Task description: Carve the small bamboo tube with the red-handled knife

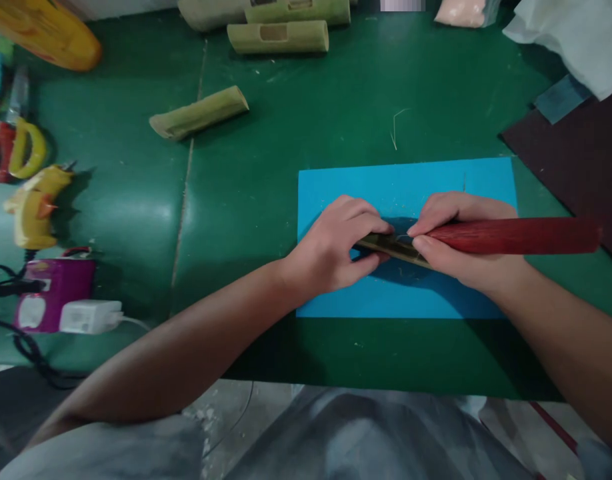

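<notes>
My left hand (339, 247) is closed on one end of a narrow bamboo piece (403, 250), thumb below and fingers above. In my right hand (466, 233) is a carving knife with a long red wooden handle (531, 236), pinched close to its front end. The knife's tip meets the bamboo piece, though my fingers hide most of the blade. Both hands are over a bright blue sheet (331, 303) dotted with small shavings.
A cut bamboo tube (201, 113) lies left of centre, and notched bamboo tubes (279, 38) sit at the back. Scissors (16, 133), a yellow glue gun (36, 207) and a purple power adapter (56, 287) with cables line the left. Dark sheets (581, 147) lie on the right.
</notes>
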A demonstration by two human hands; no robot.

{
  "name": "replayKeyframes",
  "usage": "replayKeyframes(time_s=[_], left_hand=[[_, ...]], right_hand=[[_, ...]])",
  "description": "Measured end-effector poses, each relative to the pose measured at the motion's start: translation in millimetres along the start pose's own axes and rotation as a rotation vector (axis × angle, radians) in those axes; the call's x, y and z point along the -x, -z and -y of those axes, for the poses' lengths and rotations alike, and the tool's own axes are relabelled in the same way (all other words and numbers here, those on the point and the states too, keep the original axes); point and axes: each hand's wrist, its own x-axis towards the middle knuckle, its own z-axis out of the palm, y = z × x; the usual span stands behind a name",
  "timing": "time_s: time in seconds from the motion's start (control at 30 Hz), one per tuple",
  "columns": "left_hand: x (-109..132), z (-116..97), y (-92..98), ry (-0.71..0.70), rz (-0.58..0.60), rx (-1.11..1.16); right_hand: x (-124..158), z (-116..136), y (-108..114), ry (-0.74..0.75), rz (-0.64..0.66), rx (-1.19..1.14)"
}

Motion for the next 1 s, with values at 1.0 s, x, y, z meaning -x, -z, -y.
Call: replayKeyframes(time_s=[1.0], left_hand=[[0.8,-0.5,4.9,0.003,-0.007,0.002]], right_hand=[[12.4,-2.9,-4.5,0.04,-0.169,-0.14]])
